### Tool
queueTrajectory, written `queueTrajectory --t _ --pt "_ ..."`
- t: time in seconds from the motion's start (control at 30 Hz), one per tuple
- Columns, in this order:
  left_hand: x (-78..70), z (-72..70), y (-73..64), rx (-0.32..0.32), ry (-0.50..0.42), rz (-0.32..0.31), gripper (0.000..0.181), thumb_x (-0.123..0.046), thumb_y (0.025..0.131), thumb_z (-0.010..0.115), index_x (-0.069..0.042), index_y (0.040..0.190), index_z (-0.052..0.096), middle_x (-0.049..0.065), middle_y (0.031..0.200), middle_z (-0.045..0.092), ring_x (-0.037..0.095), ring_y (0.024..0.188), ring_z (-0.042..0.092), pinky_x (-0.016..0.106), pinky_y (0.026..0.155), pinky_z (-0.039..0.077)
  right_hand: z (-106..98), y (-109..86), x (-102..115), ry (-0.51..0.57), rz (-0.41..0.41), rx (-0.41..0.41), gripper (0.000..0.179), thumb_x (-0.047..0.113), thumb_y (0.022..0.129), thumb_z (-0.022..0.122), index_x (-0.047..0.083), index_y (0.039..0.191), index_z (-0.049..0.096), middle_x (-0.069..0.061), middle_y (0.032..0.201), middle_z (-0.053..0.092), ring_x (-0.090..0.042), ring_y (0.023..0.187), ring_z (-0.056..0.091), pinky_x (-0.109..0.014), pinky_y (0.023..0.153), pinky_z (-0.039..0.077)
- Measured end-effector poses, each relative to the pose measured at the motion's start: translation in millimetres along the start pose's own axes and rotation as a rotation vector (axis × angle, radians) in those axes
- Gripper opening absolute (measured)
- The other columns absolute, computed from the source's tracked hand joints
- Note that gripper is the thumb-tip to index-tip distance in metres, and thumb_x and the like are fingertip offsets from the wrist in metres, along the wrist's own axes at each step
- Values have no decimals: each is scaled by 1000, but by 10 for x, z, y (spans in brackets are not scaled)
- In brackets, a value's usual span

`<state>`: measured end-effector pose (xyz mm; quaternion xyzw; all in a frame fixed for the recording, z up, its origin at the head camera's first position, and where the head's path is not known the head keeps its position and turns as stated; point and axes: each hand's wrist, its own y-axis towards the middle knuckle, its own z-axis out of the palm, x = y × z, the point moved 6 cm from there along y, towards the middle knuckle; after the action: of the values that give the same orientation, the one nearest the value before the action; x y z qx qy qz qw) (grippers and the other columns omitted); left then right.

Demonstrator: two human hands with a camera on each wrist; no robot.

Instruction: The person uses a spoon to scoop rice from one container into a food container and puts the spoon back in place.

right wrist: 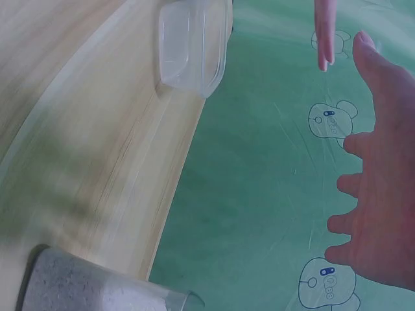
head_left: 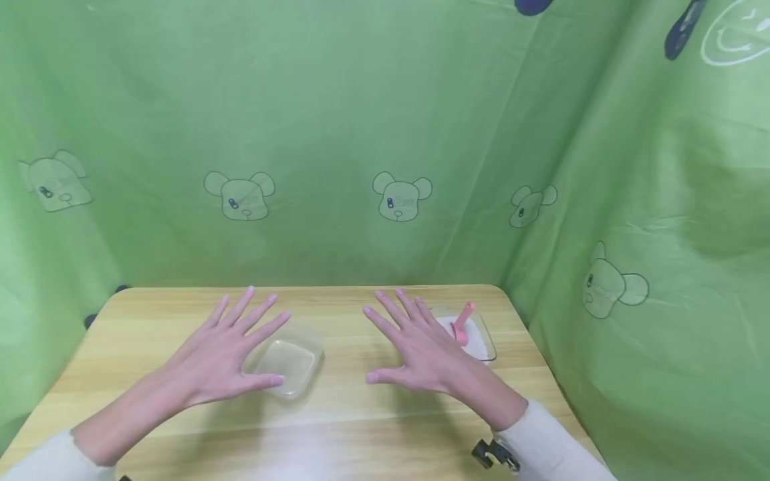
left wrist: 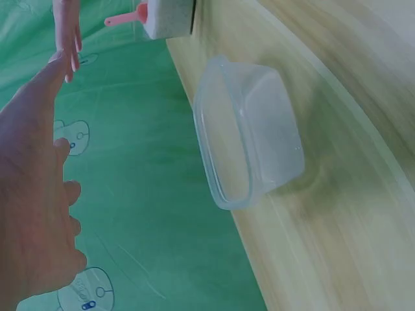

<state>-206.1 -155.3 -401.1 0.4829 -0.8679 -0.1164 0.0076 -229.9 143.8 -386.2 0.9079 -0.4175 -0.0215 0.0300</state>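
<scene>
My left hand (head_left: 219,357) hovers palm down with fingers spread, partly covering a clear plastic container (head_left: 295,367) on the table. In the left wrist view that container (left wrist: 259,129) looks bare inside and stands apart from the hand. On the other side my right hand (head_left: 424,351) is also spread in the air, holding nothing. Just beyond it sits a clear box of white grains (head_left: 475,341), partly hidden by the hand. A pink scoop (head_left: 462,325) stands in the grains, its handle sticking up. The right wrist view shows the grain-filled box (right wrist: 91,285) at its lower edge.
The wooden table (head_left: 337,427) has rounded far corners. A green curtain (head_left: 325,120) with printed bear faces hangs behind it and along both sides. A black wrist mount (head_left: 496,454) is on the right sleeve.
</scene>
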Motion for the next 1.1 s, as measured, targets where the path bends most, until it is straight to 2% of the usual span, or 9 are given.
queueTrajectory --t 0.07,0.13,0.33,0.5,0.6,0.7,0.87,1.0,1.1 --pt "19 13 -10 -4 -3 -2 91 -77 88 57 -32 163 32 5 174 16 43 161 9 53 129 -8 3 12 11 -1 1 -3 103 87 87 43 29 167 12 -2 175 -4 -39 162 4 -63 127 15" --pt "34 24 -14 -9 -2 -2 90 -77 88 57 -32 162 32 5 174 16 43 161 10 54 129 -7 3 24 20 -3 3 -7 103 88 87 39 30 167 10 -2 175 -4 -39 162 4 -63 127 16" --pt "59 41 -15 -28 12 10 91 -78 87 57 -32 162 34 6 174 19 43 161 12 68 125 14 24 58 60 18 5 -3 102 88 87 39 33 166 6 -1 175 -5 -38 162 1 -64 127 14" --pt "76 53 -29 -34 19 8 91 -80 87 55 -32 161 35 6 174 20 44 161 13 69 124 17 60 95 110 22 -5 3 101 87 88 41 32 166 7 -2 175 -4 -38 162 1 -63 127 13" --pt "91 62 -42 -33 10 1 90 -80 88 54 -31 162 34 7 174 19 45 160 13 67 126 13 92 120 133 16 -7 6 102 87 88 39 30 167 10 -2 175 -3 -39 162 2 -63 127 13" --pt "108 77 -58 -31 6 -8 90 -79 88 54 -31 162 34 7 174 18 44 161 12 61 129 2 130 142 153 24 -6 13 102 87 88 39 28 167 12 -1 174 -4 -39 162 3 -62 128 11" --pt "148 101 -86 -27 -2 -19 90 -77 89 55 -31 163 32 7 174 17 44 161 10 44 127 -18 167 184 195 40 -8 20 103 87 88 40 27 167 14 -1 175 -3 -40 162 5 -61 128 8" --pt "175 117 -97 -17 -9 -27 90 -78 89 54 -31 163 32 7 174 17 43 161 9 42 126 -19 197 218 223 34 -13 20 103 88 88 38 26 167 14 -2 175 -1 -40 162 6 -62 127 10" --pt "196 129 -102 -5 -16 -34 90 -79 89 53 -32 163 31 7 174 16 43 161 9 51 128 -12 225 250 248 29 -14 24 103 88 88 38 27 167 13 -3 175 0 -40 162 5 -62 127 11"
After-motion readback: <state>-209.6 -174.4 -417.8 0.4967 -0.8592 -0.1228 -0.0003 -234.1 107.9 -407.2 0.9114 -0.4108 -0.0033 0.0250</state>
